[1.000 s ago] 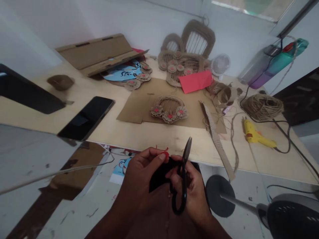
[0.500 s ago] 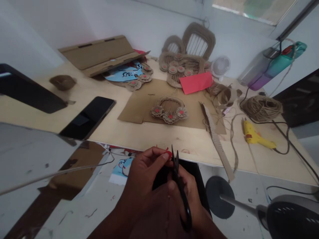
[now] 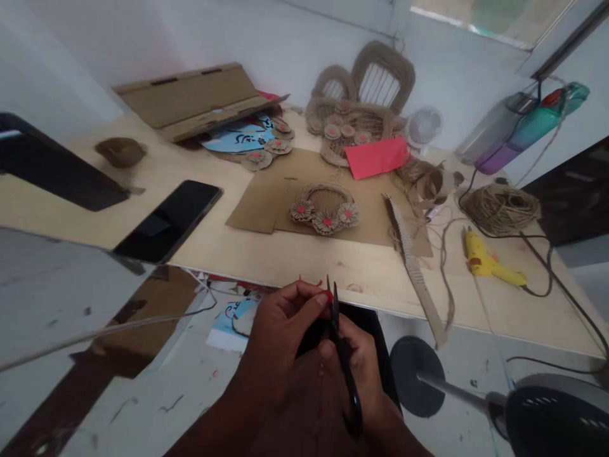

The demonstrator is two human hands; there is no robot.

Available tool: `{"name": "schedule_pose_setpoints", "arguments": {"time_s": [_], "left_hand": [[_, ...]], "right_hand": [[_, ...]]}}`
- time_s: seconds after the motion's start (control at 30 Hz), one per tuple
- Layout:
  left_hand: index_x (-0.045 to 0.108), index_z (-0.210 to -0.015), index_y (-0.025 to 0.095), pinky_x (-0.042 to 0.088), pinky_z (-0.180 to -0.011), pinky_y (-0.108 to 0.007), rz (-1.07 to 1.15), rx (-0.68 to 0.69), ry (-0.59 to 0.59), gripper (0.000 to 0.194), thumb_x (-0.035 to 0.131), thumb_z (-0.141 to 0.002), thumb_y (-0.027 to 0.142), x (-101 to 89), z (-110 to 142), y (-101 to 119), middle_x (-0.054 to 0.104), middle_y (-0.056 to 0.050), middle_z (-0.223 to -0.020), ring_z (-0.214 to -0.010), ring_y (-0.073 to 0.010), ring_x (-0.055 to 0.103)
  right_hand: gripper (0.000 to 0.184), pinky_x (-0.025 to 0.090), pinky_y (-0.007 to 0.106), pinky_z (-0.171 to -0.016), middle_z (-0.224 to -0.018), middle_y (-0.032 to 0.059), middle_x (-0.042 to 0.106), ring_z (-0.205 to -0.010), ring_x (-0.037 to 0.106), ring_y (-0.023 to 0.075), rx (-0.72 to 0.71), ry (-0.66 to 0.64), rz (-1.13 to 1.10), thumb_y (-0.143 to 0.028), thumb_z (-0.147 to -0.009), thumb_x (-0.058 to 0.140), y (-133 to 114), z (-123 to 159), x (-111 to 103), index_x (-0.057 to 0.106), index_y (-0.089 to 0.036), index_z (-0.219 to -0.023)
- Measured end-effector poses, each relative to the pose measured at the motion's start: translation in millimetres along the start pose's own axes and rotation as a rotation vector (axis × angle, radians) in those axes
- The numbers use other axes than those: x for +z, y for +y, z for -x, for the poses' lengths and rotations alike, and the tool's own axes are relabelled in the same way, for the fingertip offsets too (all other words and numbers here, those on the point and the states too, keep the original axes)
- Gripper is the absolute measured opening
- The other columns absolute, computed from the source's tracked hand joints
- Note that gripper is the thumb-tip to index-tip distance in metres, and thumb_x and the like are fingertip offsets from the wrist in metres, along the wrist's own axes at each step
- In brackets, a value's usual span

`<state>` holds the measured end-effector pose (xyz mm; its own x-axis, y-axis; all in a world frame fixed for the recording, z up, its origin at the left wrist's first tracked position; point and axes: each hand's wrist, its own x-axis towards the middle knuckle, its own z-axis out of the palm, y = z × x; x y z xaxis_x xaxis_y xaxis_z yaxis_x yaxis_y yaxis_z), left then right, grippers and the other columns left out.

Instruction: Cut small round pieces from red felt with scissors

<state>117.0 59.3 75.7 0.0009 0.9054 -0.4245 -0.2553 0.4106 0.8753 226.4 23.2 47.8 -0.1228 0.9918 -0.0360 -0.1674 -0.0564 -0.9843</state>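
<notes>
My left hand [image 3: 280, 324] pinches a small red paper piece [image 3: 327, 294] between thumb and forefinger, just in front of the table's near edge. My right hand [image 3: 366, 374] grips black scissors [image 3: 345, 362], handle low, blades pointing up and meeting at the red piece. The blades look nearly closed. On the table beyond lies a jute wreath with three cardboard flowers [image 3: 325, 209] on a brown cardboard sheet [image 3: 266, 203].
A black phone [image 3: 169, 221] lies left on the wooden table [image 3: 304, 257]. A yellow glue gun [image 3: 490, 261], twine coil [image 3: 499, 206], corrugated strip [image 3: 413, 260] and red paper [image 3: 375, 157] sit to the right. Woven pieces stand at the back. A fan base [image 3: 415, 374] is below.
The scissors swung from open and tilted right to upright with blades closing on the red piece. My right hand moved in beside the left. The view shifted slightly.
</notes>
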Motion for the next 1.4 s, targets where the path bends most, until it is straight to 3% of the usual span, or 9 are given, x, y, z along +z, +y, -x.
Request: {"name": "schedule_pose_setpoints", "arguments": {"time_s": [0.27, 0.63, 0.87, 1.1, 1.4], "left_hand": [[0.063, -0.062, 0.019, 0.045, -0.060, -0.021, 0.018, 0.002, 0.001, 0.010, 0.070, -0.070, 0.022, -0.7, -0.6, 0.7, 0.064, 0.003, -0.059, -0.059, -0.0110, 0.056], [0.064, -0.063, 0.019, 0.047, -0.059, -0.021, 0.028, 0.004, -0.013, 0.009, 0.070, -0.070, 0.021, -3.5, -2.1, 0.5, 0.064, 0.002, -0.060, -0.058, -0.0116, 0.058], [0.063, -0.063, 0.019, 0.048, -0.060, -0.022, 0.034, -0.008, -0.006, 0.009, 0.069, -0.069, 0.021, -4.3, -2.1, 1.3, 0.065, 0.002, -0.061, -0.058, -0.0120, 0.059], [0.063, -0.063, 0.019, 0.046, -0.056, -0.020, 0.058, -0.024, -0.019, 0.010, 0.069, -0.070, 0.021, -4.9, -2.4, 2.0, 0.066, 0.002, -0.062, -0.056, -0.0108, 0.059], [0.063, -0.062, 0.019, 0.049, -0.057, -0.021, 0.039, -0.023, 0.013, 0.011, 0.070, -0.069, 0.023, -4.5, -2.1, 5.2, 0.066, 0.001, -0.064, -0.057, -0.0113, 0.058]], "right_hand": [[0.045, 0.051, 0.026, -0.072, -0.087, 0.0042, 0.071, -0.079, 0.061, 0.0194, 0.012, 0.003, 0.008, -0.057, -0.084, 0.061, 0.3, -0.2, -1.8, 0.072, -0.023, -0.110], [0.043, 0.047, 0.026, -0.058, -0.070, 0.0033, 0.064, -0.064, 0.054, 0.0175, 0.035, -0.010, 0.153, -0.055, -0.084, 0.059, 1.3, 0.7, -5.6, 0.076, -0.017, -0.096], [0.042, 0.043, 0.025, -0.053, -0.067, 0.0019, 0.061, -0.057, 0.049, 0.0147, 0.059, -0.014, 0.129, -0.055, -0.083, 0.060, 1.4, 1.8, -5.0, 0.076, -0.019, -0.100], [0.046, 0.050, 0.028, -0.063, -0.076, 0.0049, 0.067, -0.069, 0.058, 0.0198, 0.051, -0.030, 0.152, -0.059, -0.083, 0.059, 5.0, 2.1, -7.9, 0.076, -0.019, -0.099], [0.037, 0.045, 0.024, -0.052, -0.071, 0.0027, 0.067, -0.057, 0.054, 0.0152, 0.058, -0.026, 0.176, -0.049, -0.083, 0.062, 6.3, 3.0, -7.5, 0.075, -0.018, -0.099]]}}
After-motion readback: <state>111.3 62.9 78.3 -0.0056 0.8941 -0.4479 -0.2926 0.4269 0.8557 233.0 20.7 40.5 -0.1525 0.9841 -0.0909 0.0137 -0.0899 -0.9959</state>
